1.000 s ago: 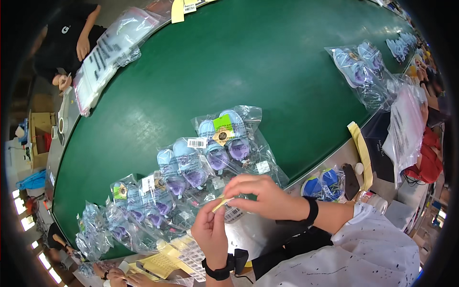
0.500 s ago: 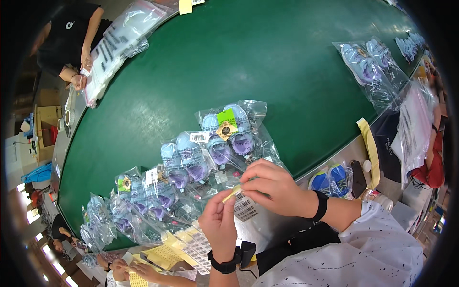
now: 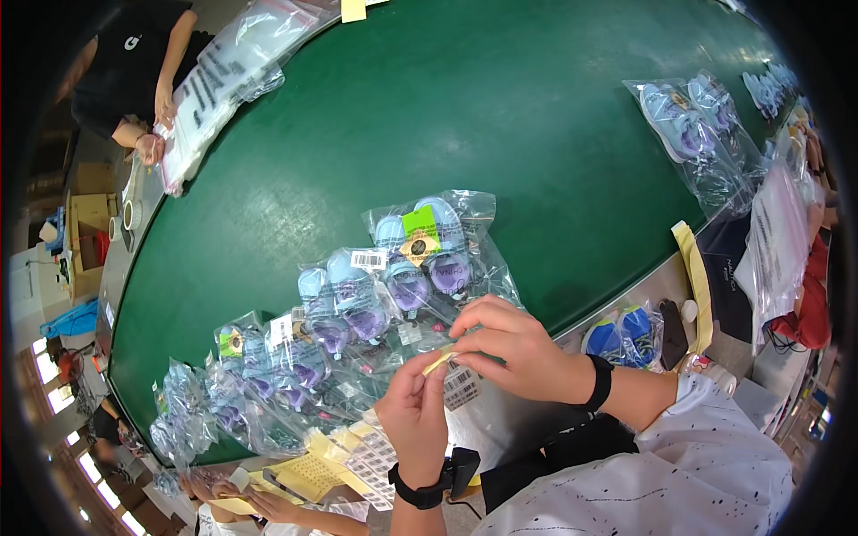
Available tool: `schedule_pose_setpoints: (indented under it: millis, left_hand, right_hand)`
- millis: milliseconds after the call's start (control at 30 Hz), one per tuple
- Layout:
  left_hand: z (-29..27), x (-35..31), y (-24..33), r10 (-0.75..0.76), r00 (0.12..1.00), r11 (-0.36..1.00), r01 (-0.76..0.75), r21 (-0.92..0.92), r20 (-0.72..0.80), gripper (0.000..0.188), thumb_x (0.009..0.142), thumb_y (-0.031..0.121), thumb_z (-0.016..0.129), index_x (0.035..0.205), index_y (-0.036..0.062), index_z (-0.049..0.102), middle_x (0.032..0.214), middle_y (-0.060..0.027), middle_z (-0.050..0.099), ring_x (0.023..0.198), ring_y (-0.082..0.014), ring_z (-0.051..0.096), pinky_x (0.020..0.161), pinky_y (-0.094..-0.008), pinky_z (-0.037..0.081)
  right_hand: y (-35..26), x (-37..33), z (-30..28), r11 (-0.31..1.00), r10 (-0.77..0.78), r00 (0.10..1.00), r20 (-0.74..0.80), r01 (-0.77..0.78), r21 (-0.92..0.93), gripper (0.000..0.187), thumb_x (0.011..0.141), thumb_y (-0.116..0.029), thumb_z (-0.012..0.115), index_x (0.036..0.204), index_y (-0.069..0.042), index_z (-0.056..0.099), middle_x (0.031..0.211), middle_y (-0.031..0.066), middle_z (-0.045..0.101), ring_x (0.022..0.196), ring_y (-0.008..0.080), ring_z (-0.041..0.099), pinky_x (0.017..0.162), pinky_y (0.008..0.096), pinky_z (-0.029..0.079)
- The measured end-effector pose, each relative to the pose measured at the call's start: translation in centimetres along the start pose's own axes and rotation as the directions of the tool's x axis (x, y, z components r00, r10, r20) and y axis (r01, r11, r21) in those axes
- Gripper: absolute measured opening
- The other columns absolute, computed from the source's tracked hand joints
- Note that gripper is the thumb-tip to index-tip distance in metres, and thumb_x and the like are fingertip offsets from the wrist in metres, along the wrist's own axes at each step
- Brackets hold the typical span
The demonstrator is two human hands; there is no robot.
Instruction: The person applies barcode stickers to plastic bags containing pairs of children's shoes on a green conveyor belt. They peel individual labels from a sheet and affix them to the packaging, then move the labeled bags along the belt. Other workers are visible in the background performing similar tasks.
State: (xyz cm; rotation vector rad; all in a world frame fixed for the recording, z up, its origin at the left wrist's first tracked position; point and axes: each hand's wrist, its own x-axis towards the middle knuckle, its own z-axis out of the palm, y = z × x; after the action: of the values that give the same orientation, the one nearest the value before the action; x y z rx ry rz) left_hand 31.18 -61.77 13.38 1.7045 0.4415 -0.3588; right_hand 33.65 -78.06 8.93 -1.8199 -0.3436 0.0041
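Note:
My left hand [image 3: 416, 413] and my right hand [image 3: 514, 347] meet at the near edge of the green surface [image 3: 465, 125]. Between their fingertips both pinch a small pale-yellow paper strip [image 3: 438, 363]. Just below my right fingers shows a white barcode label sheet [image 3: 461, 389]; whether those fingers hold it, I cannot tell. Beyond my hands lies a clear bag [image 3: 489, 241] with a pair of light-blue and purple clogs [image 3: 449, 270] and a green tag [image 3: 418, 221]. Left of it, another bagged pair [image 3: 362, 320] bears a white barcode label [image 3: 368, 259].
More bagged clogs [image 3: 295, 375] line the near-left edge, above sheets of labels [image 3: 371, 456]. A bagged pair [image 3: 679, 116] lies far right. Blue-green shoes [image 3: 623, 335] sit near my right forearm. Co-workers' hands [image 3: 150, 146] hold plastic bags [image 3: 210, 98] at upper left; another person's arms [image 3: 286, 509] are at lower left.
My hands still pinch the yellow strip, having shifted very little. The barcode sheet below my right fingers is now more covered. The co-worker's hands at lower left have moved.

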Motion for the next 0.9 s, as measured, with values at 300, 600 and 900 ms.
schedule_pose_setpoints:
  millis: [300,600,900]
  left_hand:
    - [0.9,0.4,-0.5,0.004,0.999,1.000,-0.004,0.003,0.040,0.022,0.091,-0.001,0.062,0.113,-0.0032,0.060,0.079,0.0011,0.062,0.062,0.0001,0.046,0.052,-0.0167,0.035]
    - [1.1,0.9,-1.9,-0.092,0.992,0.995,0.089,0.036,0.085,0.051,0.087,-0.006,0.063,0.133,-0.0017,0.042,0.103,-0.0144,0.066,0.084,-0.0115,0.066,0.064,-0.0227,0.054]
    - [3.1,0.7,0.3,-0.107,0.981,0.994,0.106,0.014,0.163,0.052,0.086,-0.012,0.059,0.133,-0.0029,0.039,0.115,-0.0143,0.061,0.099,-0.0148,0.063,0.078,-0.0247,0.056]
  right_hand:
    - [0.4,0.1,-0.9,0.997,-0.072,0.997,-0.033,0.070,-0.045,0.010,0.076,0.000,0.069,0.081,-0.001,0.061,0.095,0.0081,0.060,0.088,0.0261,0.059,0.075,0.0348,0.049]
    - [0.9,1.3,-4.8,0.984,0.170,0.968,-0.184,-0.158,0.078,0.008,0.080,-0.002,0.068,0.087,-0.001,0.063,0.095,0.0110,0.065,0.087,0.0243,0.064,0.077,0.0331,0.051]
    - [2.4,0.9,-3.1,0.998,-0.061,0.997,0.055,0.063,-0.028,0.016,0.076,-0.004,0.072,0.089,0.000,0.063,0.106,0.0105,0.061,0.100,0.0293,0.058,0.082,0.0385,0.049]
